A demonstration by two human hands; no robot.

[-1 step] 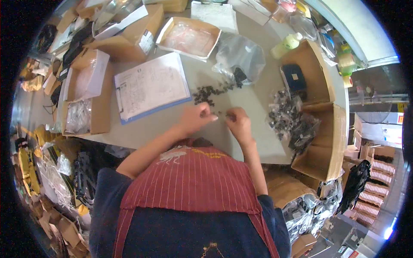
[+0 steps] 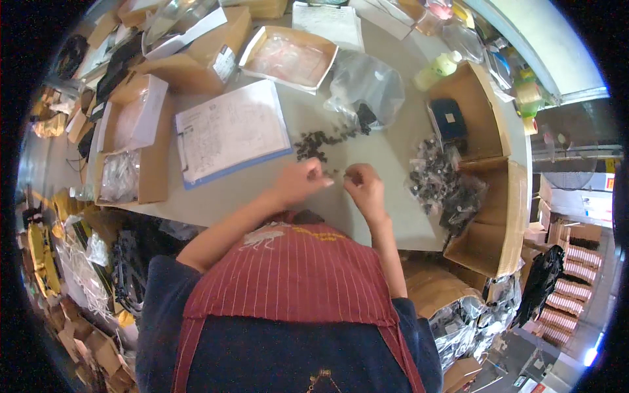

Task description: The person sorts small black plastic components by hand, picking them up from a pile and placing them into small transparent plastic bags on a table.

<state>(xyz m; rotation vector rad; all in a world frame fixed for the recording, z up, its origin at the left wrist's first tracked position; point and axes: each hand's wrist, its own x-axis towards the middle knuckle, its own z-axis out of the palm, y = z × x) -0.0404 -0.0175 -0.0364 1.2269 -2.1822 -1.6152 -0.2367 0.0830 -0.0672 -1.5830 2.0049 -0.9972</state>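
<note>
On the pale table (image 2: pixel 386 216), seen from the head view: left hand (image 2: pixel 300 182) and right hand (image 2: pixel 363 188) close together near the front edge, fingertips turned toward each other. Between them a few tiny dark parts (image 2: pixel 335 173), too small to tell apart. Left fingers drawn together as if pinching one small piece; right fingers likewise curled tight around something minute, though cannot tell exactly what sits in either pinch. Just beyond the hands, away from the body, a loose pile of small dark parts (image 2: pixel 318 141), trailing up and right toward a clear plastic bag (image 2: pixel 367 85). Pile nearer the left hand, lying straight ahead of its fingertips. Left of the pile a clipboard with paper (image 2: pixel 229 131); right of the hands, bagged dark parts (image 2: pixel 442 180) beside a cardboard box (image 2: pixel 488 242).
</note>
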